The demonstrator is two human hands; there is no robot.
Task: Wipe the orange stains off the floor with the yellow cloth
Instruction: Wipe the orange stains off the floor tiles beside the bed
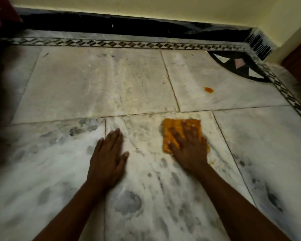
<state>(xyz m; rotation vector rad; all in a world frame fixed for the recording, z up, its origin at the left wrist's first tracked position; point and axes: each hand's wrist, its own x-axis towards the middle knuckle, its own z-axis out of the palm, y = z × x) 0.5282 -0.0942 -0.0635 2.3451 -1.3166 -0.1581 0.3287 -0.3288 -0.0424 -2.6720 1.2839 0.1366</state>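
A folded yellow-orange cloth [174, 129] lies flat on the white marble floor [101, 87], right of centre. My right hand [189, 146] presses down on it with fingers spread, covering its near right part. My left hand [109, 155] rests flat on the bare floor to the left, fingers together, holding nothing. One round orange stain [208, 89] sits on the tile beyond the cloth, to the right. Small orange specks [212, 161] lie near my right wrist, and a tiny orange speck [136, 148] sits between my hands.
A patterned inlay border [111, 43] runs along the far side and down the right edge. Behind it are a black skirting [111, 23] and a cream wall [146, 7]. A dark fan-shaped inlay [236, 66] fills the far right corner. A brown door edge [299, 60] stands at right.
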